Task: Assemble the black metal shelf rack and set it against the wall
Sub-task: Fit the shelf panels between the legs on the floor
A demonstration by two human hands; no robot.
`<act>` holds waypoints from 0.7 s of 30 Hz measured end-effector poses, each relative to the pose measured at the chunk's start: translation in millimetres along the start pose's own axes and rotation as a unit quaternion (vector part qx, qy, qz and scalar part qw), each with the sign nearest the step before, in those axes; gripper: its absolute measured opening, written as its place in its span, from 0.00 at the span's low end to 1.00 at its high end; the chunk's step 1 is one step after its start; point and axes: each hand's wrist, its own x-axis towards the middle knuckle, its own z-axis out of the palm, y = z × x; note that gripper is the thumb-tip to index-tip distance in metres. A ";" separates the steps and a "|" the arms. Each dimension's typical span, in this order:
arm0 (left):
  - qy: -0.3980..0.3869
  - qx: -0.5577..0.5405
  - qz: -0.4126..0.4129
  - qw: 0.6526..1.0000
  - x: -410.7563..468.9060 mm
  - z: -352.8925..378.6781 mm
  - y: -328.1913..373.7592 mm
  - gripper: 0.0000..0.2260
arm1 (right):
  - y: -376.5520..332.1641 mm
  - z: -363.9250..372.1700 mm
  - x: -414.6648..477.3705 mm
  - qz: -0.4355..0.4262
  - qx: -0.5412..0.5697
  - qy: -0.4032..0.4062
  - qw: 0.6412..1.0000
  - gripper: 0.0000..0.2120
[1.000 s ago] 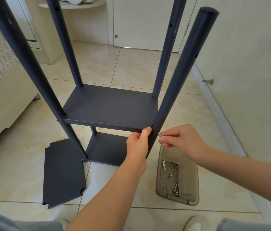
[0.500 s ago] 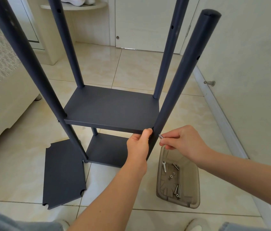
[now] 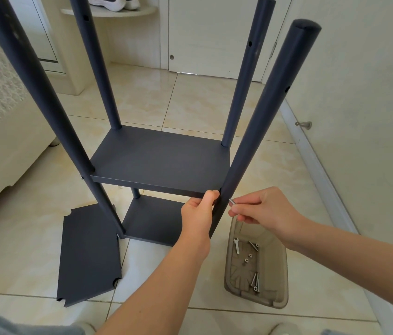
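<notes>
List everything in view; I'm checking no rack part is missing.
posts: four, dark, upright at the shelf corners
upper shelf: one, dark, between the posts
lower shelf: one, dark, beneath it near the floor
loose shelf panel: one, dark, floor, left of the rack
tray: one, translucent brown, floor, right of the rack
screws: several, silver, in the tray
wrench: one, silver, in the tray
doorstop: one, metal, on the right wall
left hand: one, grips the upper shelf's front right corner
right hand: one, fingers pinch a silver bolt beside the near post
</notes>
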 end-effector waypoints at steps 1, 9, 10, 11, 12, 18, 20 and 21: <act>0.000 0.001 0.003 1.000 0.1 -0.2 0.7 0.09 | 0.2 -0.1 0.4 0.000 0.008 0.000 1.000 0.03; -0.004 0.026 0.017 1.000 3.7 -3.9 1.9 0.08 | 1.7 0.2 9.9 -0.067 -0.094 0.017 0.993 0.03; -0.003 0.027 0.016 1.000 3.4 -3.5 1.7 0.08 | 2.0 -1.8 10.9 -0.081 -0.120 0.024 0.989 0.03; -0.002 0.027 0.015 1.000 2.8 -3.3 1.6 0.08 | 2.5 -3.0 11.8 -0.099 -0.148 0.029 0.984 0.04; -0.001 0.026 0.014 1.000 2.1 -3.2 1.4 0.08 | 3.0 -3.5 12.2 -0.116 -0.174 0.032 0.977 0.05; -0.019 0.002 0.002 1.000 -1.1 -1.5 1.7 0.07 | 5.3 -3.4 13.9 -0.144 -0.214 0.009 0.966 0.05; -0.030 0.000 -0.005 1.000 -2.1 -1.5 2.4 0.07 | 5.1 -7.1 17.0 -0.146 -0.218 -0.003 0.965 0.06; -0.035 -0.001 -0.007 0.999 -2.7 -2.2 2.8 0.08 | 4.5 -8.2 18.8 -0.149 -0.222 -0.008 0.964 0.06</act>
